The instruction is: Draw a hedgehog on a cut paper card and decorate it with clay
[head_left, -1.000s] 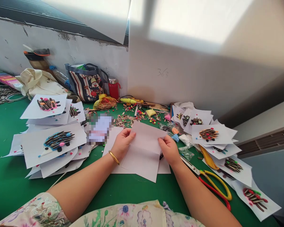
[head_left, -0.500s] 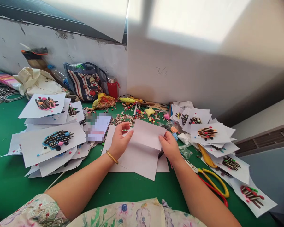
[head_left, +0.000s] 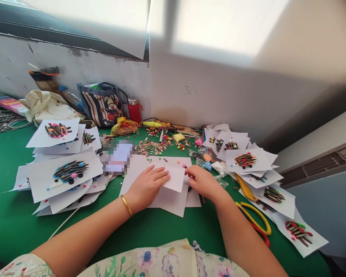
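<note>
Resting nearest the floral garment (head_left: 170, 261), the green table (head_left: 150, 234) carries several overlapping white sheets, with the top sheet (head_left: 175, 181) directly before the person. The left hand (head_left: 148, 187) is spread on it, fingers stretched out and gripping nothing. At the sheet's right edge, the right hand (head_left: 203, 181) has its fingers curled beside a small pink ball (head_left: 183, 165); whether they pinch anything, I cannot tell. The paper should be very light and limp, easily creased and apt to slide over the sheets beneath. A gentle pinch at an edge or corner, with a flat palm steadying the middle, would suit it. Scissors (head_left: 267, 224) lie to the right, partly behind the forearm. Hedgehog cards are heaped on the left (head_left: 66, 188) and right (head_left: 246, 159). Farther off are scattered seeds (head_left: 150, 148), a yellow packet (head_left: 178, 137), a striped bag (head_left: 99, 104) and a red bottle (head_left: 134, 112).
</note>
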The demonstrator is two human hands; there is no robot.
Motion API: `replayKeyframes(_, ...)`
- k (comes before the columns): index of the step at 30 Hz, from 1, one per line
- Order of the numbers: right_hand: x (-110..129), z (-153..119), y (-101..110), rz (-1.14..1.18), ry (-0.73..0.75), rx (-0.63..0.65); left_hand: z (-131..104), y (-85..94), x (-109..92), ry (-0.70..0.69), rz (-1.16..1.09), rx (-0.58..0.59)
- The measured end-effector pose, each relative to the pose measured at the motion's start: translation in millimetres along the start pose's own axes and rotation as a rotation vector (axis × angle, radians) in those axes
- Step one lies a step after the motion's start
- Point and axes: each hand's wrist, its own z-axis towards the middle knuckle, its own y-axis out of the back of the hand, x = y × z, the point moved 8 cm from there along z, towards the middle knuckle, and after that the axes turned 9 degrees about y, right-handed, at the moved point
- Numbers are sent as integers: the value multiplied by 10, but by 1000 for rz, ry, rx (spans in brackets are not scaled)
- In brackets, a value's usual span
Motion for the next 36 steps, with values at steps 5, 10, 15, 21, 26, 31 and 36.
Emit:
replayKeyframes(5,-84,-65,-28,-395,35,210,-163,-93,-157,-39,-31,104)
replayKeyframes(10,-99,-68,-83,-492,30,256,-269,-268,-244,-24,-73,225)
replayKeyframes(15,-69,-73,-76,-571,44,227,-241,-241,-265,-20,-108,276)
replayKeyframes(21,27,-60,-7,-660,108,111,35,-152,-123,79,-119,276)
replayKeyframes(26,95,-38,152,-697,81,-42,341,-240,157,247,-37,401)
replayKeyframes(31,122,-21,194,-645,61,-108,559,-370,278,298,-10,542)
replayKeyframes(36,160,-33,144,-548,53,-137,617,-461,324,318,-20,624)
